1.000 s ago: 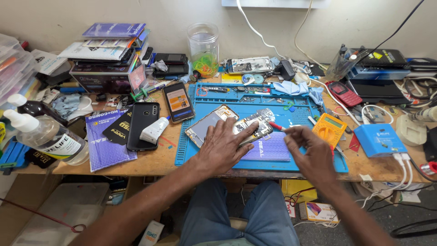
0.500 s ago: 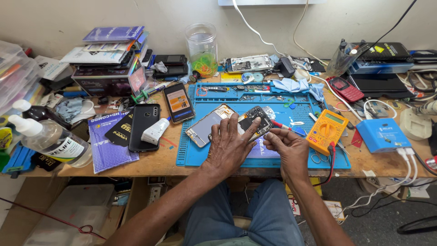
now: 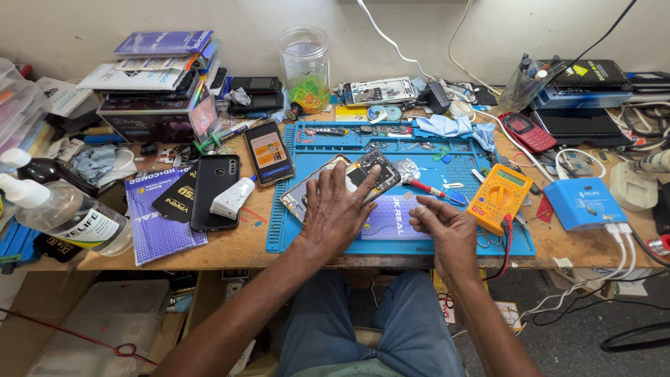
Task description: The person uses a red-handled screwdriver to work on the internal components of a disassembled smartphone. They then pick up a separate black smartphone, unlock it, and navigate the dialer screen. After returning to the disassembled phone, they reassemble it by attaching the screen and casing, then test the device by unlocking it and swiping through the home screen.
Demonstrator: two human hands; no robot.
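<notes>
Right hand (image 3: 447, 227) withdrawn off screwdriver (image 3: 427, 188) — fingers curled, empty; left hand (image 3: 338, 209) flat on phone (image 3: 342, 183).

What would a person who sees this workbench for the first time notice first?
The eye goes first to the blue mat in the middle of the bench, where the left hand lies flat on an opened phone. Beside it, the right hand is held just above the mat, next to an orange meter. At the back stands a clear jar with bright rubber bands inside.
</notes>
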